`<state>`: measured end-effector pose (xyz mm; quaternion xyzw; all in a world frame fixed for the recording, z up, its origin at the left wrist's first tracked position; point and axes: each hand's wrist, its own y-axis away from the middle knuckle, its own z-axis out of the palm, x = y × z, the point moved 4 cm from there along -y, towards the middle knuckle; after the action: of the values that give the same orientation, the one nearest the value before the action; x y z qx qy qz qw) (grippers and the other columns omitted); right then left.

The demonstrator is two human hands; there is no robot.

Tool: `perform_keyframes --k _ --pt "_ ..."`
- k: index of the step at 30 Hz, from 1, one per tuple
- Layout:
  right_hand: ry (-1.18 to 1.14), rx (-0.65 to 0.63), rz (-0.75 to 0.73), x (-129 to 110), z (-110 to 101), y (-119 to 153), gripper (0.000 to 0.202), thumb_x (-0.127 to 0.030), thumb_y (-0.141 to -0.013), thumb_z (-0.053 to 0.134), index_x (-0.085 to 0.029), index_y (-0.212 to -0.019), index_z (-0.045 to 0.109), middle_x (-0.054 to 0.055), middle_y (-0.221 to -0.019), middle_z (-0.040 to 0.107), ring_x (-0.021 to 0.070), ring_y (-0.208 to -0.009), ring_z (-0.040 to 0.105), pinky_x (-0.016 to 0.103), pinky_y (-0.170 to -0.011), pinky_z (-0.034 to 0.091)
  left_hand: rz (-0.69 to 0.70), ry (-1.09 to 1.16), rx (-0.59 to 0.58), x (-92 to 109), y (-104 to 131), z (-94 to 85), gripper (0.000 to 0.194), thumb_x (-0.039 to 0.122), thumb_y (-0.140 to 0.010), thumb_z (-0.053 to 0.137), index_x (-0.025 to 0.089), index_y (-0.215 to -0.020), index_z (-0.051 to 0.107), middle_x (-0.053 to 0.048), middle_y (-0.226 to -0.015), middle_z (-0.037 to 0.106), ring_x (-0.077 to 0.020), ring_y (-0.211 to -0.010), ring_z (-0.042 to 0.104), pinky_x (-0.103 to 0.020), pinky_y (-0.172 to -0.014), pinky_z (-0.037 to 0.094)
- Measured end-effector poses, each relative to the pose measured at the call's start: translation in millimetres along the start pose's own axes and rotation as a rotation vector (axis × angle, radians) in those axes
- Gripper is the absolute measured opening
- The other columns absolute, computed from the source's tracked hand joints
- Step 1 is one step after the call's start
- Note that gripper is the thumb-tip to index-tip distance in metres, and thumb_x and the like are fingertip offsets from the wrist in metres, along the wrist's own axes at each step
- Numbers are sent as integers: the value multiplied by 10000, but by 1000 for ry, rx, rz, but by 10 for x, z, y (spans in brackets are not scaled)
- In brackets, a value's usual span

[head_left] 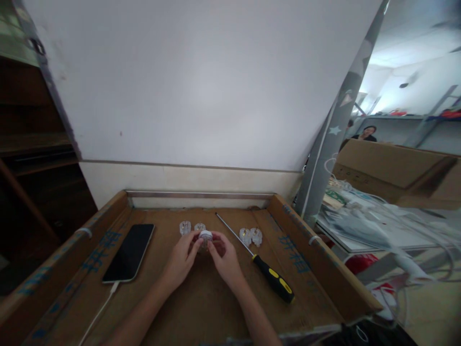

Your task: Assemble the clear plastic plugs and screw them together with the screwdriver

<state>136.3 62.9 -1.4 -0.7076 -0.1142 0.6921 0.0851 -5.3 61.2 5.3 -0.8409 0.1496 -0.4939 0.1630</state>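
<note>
My left hand (186, 255) and my right hand (226, 257) meet over the middle of the cardboard tray. Between their fingertips they pinch a small clear plastic electric plug (205, 235) with a whitish top. Just beyond my left fingers lie two clear plug pieces (185, 227) with metal bits inside, one partly hidden by my hand. Two similar clear plug pieces (251, 236) rest side by side to the right. A screwdriver (274, 279) with a black and yellow handle lies slantwise beside my right hand, its tip pointing away from me.
The cardboard tray (306, 250) has raised side walls. On its left lies a phone (128, 253) with a white cable (97, 315) plugged in. A pale wall stands behind. To the right are a grey post (326, 144), a cluttered white table, a large carton (392, 166) and a distant person.
</note>
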Motion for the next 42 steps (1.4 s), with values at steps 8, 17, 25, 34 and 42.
perform_keyframes --k 8,17,25,34,42 --pt "87 -27 -54 -74 3 28 210 -383 -837 539 -213 -943 601 53 -903 663 186 -818 610 313 -760 468 -34 112 -81 118 -7 1 295 398 -894 419 197 -1037 580 -68 -1021 660 -203 -935 617 -319 -843 474" --pt "124 -11 -93 -50 5 23 276 -385 -833 534 -196 -1027 586 73 -1011 647 192 -902 607 319 -795 485 -9 112 -16 44 -19 11 291 394 -875 448 185 -1030 579 -80 -998 658 -205 -894 619 -327 -802 489" --pt "122 -12 -88 -27 1 22 247 -392 -828 546 -190 -960 598 68 -947 666 188 -866 624 322 -790 497 -24 140 -33 74 -30 -4 297 392 -875 429 189 -1017 592 -77 -1022 673 -206 -926 627 -329 -836 482" --pt "87 4 -92 -51 9 14 250 -394 -860 495 -177 -950 581 69 -910 674 167 -795 639 292 -719 523 -33 140 -87 95 -33 31 303 406 -872 434 196 -1031 583 -70 -1036 672 -204 -951 622 -318 -854 472" --pt "216 57 -126 -18 10 5 238 -378 -863 477 -173 -933 576 55 -834 669 154 -708 627 272 -648 515 -50 156 -123 53 -45 69 312 399 -875 429 200 -1064 578 -65 -1069 666 -202 -981 620 -322 -878 468"
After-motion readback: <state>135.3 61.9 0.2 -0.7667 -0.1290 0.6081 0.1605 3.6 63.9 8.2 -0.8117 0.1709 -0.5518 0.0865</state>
